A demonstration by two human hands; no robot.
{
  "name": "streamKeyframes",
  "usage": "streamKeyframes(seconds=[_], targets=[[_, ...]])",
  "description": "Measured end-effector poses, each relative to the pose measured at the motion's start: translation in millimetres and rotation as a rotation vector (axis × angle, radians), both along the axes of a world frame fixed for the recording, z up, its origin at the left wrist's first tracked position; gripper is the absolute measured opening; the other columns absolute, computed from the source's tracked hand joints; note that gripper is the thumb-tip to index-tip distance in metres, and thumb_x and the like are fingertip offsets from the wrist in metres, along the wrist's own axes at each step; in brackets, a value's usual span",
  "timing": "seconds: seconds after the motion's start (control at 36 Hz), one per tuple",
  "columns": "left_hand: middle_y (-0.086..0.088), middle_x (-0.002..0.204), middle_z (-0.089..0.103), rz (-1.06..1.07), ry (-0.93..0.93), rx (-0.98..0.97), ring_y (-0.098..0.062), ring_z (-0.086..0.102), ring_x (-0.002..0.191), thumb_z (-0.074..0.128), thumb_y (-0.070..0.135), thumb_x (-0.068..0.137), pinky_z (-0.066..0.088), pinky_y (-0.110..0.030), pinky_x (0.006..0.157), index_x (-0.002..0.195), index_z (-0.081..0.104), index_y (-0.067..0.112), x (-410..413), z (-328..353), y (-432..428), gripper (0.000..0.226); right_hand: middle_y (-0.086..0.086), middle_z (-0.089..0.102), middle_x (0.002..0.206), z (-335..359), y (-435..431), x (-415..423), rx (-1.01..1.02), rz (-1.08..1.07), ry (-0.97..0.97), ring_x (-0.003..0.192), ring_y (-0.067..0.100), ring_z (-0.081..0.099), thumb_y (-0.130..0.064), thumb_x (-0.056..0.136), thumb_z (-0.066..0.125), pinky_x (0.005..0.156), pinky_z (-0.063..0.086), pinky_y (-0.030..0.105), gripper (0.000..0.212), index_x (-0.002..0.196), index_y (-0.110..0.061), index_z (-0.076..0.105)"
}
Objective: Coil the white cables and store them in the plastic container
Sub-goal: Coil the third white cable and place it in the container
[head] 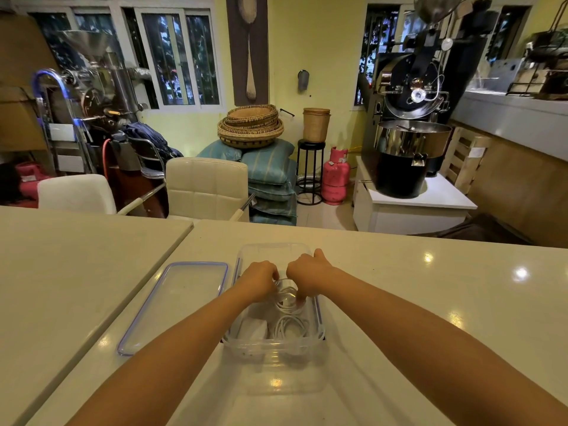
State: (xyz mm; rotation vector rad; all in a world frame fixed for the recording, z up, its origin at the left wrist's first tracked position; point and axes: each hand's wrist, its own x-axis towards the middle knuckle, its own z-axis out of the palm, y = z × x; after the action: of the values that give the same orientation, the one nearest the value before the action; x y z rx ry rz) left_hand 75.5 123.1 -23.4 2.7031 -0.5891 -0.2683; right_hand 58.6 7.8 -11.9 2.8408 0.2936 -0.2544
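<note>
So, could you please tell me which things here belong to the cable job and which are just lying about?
Job: coiled white cables, clear plastic container, blue-rimmed clear lid, left hand, right hand.
Lying about: cream padded chair, stacked woven baskets, pink gas cylinder, black coffee roaster.

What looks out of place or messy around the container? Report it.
Nothing stands out. The container sits upright on the counter, its lid flat beside it. One cable coil and a white block lie inside; the left hand and right hand grip a second coil.
</note>
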Motion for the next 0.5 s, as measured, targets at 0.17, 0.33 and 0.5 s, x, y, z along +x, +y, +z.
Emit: streamKeyframes(seconds=[0.17,0.33,0.5], targets=[[-0.017,0.116,0.062,-0.003,-0.006,0.013,-0.029,0.058,0.104,0.052,0.008,0.087,0.045,-0.032,0.091,0.109,0.061,0.001,-0.6,1.8,-0.7,0.025,0.011,0.059,0.113,1.7,0.0,0.2,0.007,-0.004,0.015,0.109,0.027,0.048,-0.034,0.078,0.067,0.095,0.028,0.041,0.048,0.116,-0.01,0.051],[-0.017,0.116,0.062,-0.002,-0.001,0.017,-0.029,0.058,0.103,0.051,0.008,0.087,0.045,-0.031,0.09,0.109,0.061,0.002,-1.7,2.0,-1.1,0.025,0.011,0.06,0.112,4.3,-0.1,-1.1,0.016,0.001,0.02,0.108,0.026,0.048,-0.035,0.078,0.066,0.095,0.029,0.04,0.047,0.115,-0.01,0.051],[-0.017,0.115,0.062,-0.015,0.008,0.015,-0.028,0.058,0.102,0.051,0.009,0.088,0.045,-0.031,0.09,0.108,0.061,0.002,-3.5,1.3,-0.4,0.023,0.01,0.06,0.112,3.5,0.6,-1.4,0.019,-0.006,0.029,0.109,0.027,0.05,-0.034,0.079,0.065,0.096,0.028,0.041,0.045,0.115,-0.011,0.052]])
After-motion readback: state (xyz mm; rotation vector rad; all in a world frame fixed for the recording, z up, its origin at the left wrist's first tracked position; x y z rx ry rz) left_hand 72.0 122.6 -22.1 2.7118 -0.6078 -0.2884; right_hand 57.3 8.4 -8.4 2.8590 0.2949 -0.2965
